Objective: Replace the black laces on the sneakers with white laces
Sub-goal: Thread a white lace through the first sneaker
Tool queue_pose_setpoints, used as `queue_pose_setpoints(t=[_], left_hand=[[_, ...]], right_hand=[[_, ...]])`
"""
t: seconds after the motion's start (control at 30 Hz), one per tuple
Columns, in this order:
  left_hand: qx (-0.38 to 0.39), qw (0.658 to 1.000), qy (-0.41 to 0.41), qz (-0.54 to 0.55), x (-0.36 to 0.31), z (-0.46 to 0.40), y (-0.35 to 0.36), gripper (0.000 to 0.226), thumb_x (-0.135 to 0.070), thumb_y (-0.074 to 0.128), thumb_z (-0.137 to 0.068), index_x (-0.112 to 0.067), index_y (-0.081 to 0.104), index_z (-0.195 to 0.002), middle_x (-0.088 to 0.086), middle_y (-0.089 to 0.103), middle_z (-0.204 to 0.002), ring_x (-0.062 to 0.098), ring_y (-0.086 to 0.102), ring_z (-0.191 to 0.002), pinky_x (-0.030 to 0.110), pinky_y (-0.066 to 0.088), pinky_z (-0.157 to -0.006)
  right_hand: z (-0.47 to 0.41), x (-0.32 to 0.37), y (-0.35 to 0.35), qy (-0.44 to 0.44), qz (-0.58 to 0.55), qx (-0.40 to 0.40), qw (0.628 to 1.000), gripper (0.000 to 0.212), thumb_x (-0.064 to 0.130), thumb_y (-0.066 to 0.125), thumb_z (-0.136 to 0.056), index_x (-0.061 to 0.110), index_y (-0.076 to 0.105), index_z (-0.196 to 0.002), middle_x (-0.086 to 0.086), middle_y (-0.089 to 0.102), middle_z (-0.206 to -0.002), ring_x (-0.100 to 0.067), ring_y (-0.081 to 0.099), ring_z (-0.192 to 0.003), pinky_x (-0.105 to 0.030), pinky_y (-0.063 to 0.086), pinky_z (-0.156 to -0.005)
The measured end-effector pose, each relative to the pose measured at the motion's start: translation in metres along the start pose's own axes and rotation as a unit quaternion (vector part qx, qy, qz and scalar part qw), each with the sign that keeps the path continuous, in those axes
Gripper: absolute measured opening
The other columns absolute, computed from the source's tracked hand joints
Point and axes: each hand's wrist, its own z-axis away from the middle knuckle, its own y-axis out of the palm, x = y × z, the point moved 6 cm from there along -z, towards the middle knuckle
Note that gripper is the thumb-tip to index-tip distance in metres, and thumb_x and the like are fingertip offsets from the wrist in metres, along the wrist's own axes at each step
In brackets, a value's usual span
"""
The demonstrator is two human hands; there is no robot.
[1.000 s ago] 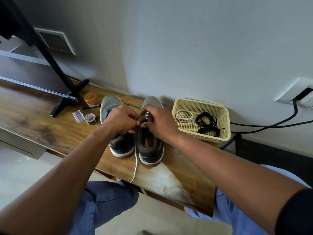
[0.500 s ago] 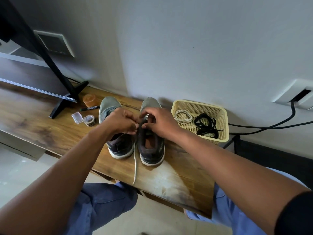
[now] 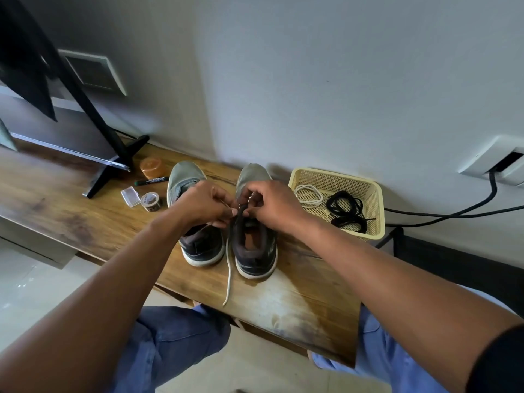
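Bench [image 3: 85, 222], wood: two sneakers side by side, toes to the wall. Left sneaker [image 3: 195, 222]; right sneaker [image 3: 255, 245]. My left hand [image 3: 204, 204] pinches a white lace [image 3: 228, 273] at the right sneaker's eyelets; the loose end trails between the heels toward the bench edge. My right hand [image 3: 272, 205], fingers curled, grips the same sneaker's tongue area. Basket [image 3: 377, 199] just right: coiled white lace [image 3: 308, 194], black laces [image 3: 346, 211]. Left: marker [image 3: 151, 180], tape roll [image 3: 151, 200].

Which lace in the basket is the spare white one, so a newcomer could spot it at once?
Find the cream plastic basket against the wall, right of the two sneakers. Two laces lie inside. The white lace is the loose coil at its left end, nearest the shoes; the black lace is bundled to its right.
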Motion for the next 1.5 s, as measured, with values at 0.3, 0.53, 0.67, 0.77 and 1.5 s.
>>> queue_pose_setpoints(t=[0.3, 0.53, 0.67, 0.77, 1.5], left_hand=[[-0.005, 0.998, 0.039, -0.047, -0.01, 0.009, -0.001, 0.015, -0.004, 0.083, -0.085, -0.019, 0.083, -0.088, 0.008, 0.079, -0.078, 0.024, 0.078, -0.076, 0.03, 0.063, -0.069], [-0.025, 0.997, 0.047, -0.048, -0.015, 0.015, -0.001, 0.009, -0.007, 0.084, -0.086, -0.015, 0.081, -0.082, 0.007, 0.079, -0.073, 0.021, 0.079, -0.074, 0.027, 0.063, -0.063], [-0.056, 0.996, 0.035, -0.061, -0.014, 0.015, 0.0, 0.014, -0.006, 0.08, -0.087, -0.016, 0.08, -0.079, 0.006, 0.077, -0.07, 0.021, 0.079, -0.071, 0.033, 0.065, -0.068], [-0.096, 0.992, 0.032, -0.077, -0.015, 0.014, 0.002, 0.015, -0.008, 0.076, -0.086, -0.018, 0.079, -0.075, 0.001, 0.076, -0.067, 0.016, 0.078, -0.067, 0.033, 0.066, -0.066], [-0.064, 0.997, 0.01, -0.04, -0.008, 0.002, 0.003, 0.015, -0.003, 0.07, -0.09, -0.01, 0.075, -0.078, 0.009, 0.078, -0.072, 0.019, 0.079, -0.071, 0.033, 0.063, -0.064]], right_hand=[[0.003, 0.005, 0.001, 0.001, 0.033, 0.004, 0.999, 0.026, 0.018, 0.082, -0.074, 0.034, 0.07, -0.091, 0.011, 0.072, -0.081, -0.014, 0.068, -0.084, -0.034, 0.055, -0.073], [0.004, 0.008, -0.004, -0.009, 0.06, -0.032, 0.998, 0.021, 0.025, 0.086, -0.07, 0.033, 0.073, -0.084, 0.011, 0.074, -0.086, -0.018, 0.069, -0.087, -0.032, 0.052, -0.07], [0.004, 0.008, -0.004, -0.01, 0.073, -0.039, 0.996, 0.02, 0.029, 0.084, -0.069, 0.032, 0.074, -0.086, 0.008, 0.073, -0.086, -0.02, 0.068, -0.085, -0.029, 0.045, -0.065], [0.003, 0.006, -0.004, 0.001, 0.049, -0.035, 0.998, 0.015, 0.037, 0.075, -0.068, 0.032, 0.073, -0.082, 0.01, 0.071, -0.079, -0.016, 0.068, -0.081, -0.027, 0.045, -0.064], [0.0, -0.017, 0.014, 0.154, -0.223, 0.012, 0.962, 0.023, 0.002, 0.085, -0.075, 0.023, 0.079, -0.08, 0.002, 0.079, -0.085, -0.012, 0.074, -0.084, -0.03, 0.059, -0.083]])
